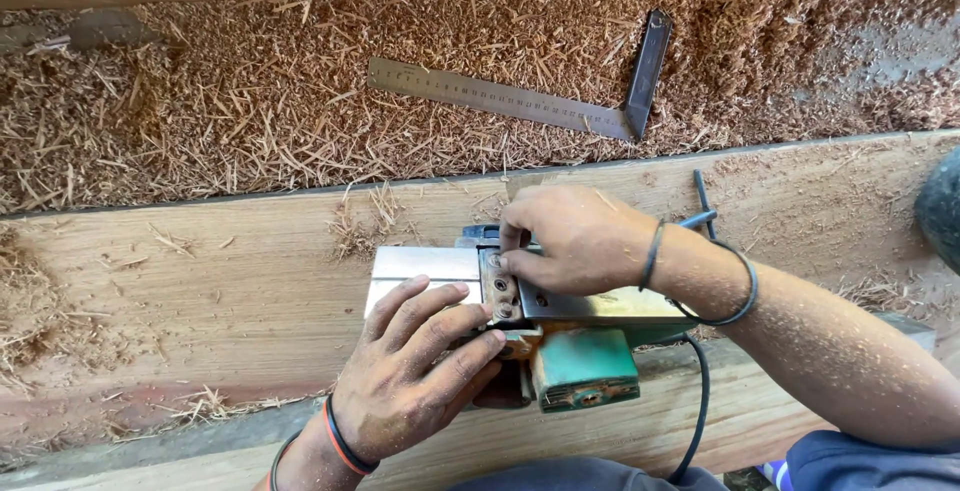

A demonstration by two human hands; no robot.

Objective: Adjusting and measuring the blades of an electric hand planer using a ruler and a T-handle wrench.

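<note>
Holding the electric planer (520,326) upside down on the wooden plank (200,291), we are working at its blade drum between both hands. Our left hand (420,376) is lying spread, fingers pressing the metal sole to steady it. Our right hand (575,241) is pinching at the blade clamp just beyond. We are keeping fingertips off the blade edge, and the cord (700,406) behind the right wrist should be unplugged.

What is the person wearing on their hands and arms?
Nothing covers the hands: the left hand and right hand are bare and gloveless. The left wrist has black and orange bands, the right wrist two thin black bands. Sawdust specks cling to both forearms. A dark blue sleeve shows.
</note>
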